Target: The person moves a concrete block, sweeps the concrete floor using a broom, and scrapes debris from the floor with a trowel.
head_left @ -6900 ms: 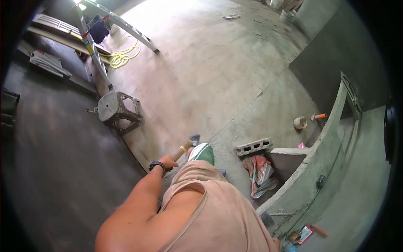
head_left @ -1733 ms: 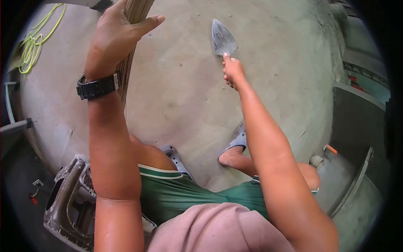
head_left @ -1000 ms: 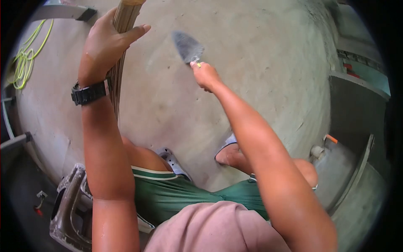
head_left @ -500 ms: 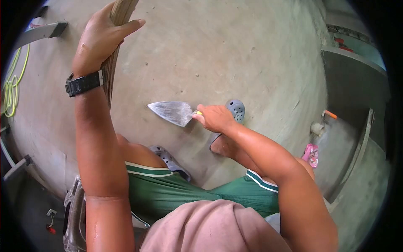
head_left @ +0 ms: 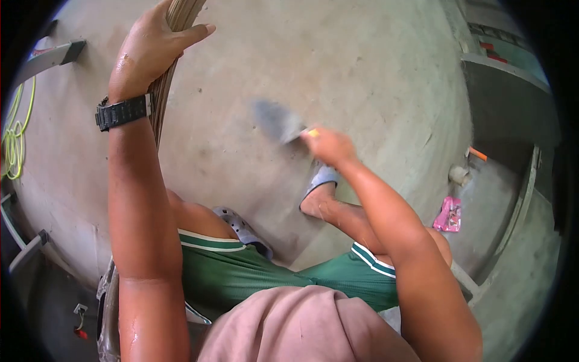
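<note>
My left hand (head_left: 148, 51), with a black watch on the wrist, grips a bundle of thin straw-coloured broom bristles (head_left: 163, 99) that runs up out of the top of the view. My right hand (head_left: 329, 146) holds a pointed metal trowel (head_left: 276, 122) by its yellow handle. The blade points up and left over the concrete floor (head_left: 368, 72) and is blurred by motion. Both of my feet in grey clogs (head_left: 240, 224) stand below the trowel.
A plastic stool (head_left: 107, 301) is under me at the lower left. A yellow cord (head_left: 13, 139) and ladder legs (head_left: 48, 57) lie at the left. At the right are a low cement wall (head_left: 512, 199), a pink packet (head_left: 449, 214) and an orange-handled tool (head_left: 476, 154).
My right hand has swung the trowel from far out in front, down near my right foot, then up a little again. My left hand has kept its grip on the bristles.
</note>
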`<state>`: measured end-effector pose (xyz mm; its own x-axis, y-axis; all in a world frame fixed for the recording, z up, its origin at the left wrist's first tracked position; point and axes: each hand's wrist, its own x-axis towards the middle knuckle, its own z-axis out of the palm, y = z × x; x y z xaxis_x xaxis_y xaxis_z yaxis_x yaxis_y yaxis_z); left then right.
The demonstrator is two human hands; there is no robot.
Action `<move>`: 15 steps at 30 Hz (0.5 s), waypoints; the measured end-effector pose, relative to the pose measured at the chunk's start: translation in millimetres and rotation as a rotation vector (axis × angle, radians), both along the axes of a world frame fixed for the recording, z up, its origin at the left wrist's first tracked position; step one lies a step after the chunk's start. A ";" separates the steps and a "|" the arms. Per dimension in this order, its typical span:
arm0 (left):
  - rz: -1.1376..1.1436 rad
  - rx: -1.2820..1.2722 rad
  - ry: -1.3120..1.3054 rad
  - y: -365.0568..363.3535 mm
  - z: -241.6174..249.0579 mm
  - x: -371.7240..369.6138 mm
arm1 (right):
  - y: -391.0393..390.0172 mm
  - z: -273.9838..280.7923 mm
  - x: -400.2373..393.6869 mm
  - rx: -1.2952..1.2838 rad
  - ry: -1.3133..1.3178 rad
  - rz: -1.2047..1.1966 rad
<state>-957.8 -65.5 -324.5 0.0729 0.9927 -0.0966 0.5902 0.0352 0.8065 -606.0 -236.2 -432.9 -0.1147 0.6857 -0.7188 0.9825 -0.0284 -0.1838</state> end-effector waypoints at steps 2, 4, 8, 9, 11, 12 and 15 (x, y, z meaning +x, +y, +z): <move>0.017 -0.039 0.057 -5.3 10.1 0.1 | 14.2 -9.1 39.2 0.217 -0.202 -0.279; 0.011 -0.022 0.048 -4.0 8.3 -5.3 | -1.1 -8.5 31.9 0.148 -0.188 -0.253; 0.020 -0.037 0.023 -3.5 5.1 -4.9 | -36.2 -9.8 17.1 -0.027 -0.071 0.057; 0.021 -0.046 0.028 -5.2 3.9 -4.7 | -34.3 -8.7 25.3 0.081 -0.065 -0.001; -0.008 -0.019 -0.002 -5.6 2.6 -2.6 | -9.3 -19.4 48.1 0.118 -0.138 -0.117; -0.018 -0.019 -0.002 -6.4 3.9 -0.9 | -1.0 -21.5 56.0 0.163 -0.223 -0.242; -0.007 -0.048 0.020 -0.2 6.2 0.2 | -6.6 -3.5 31.9 0.114 -0.193 -0.192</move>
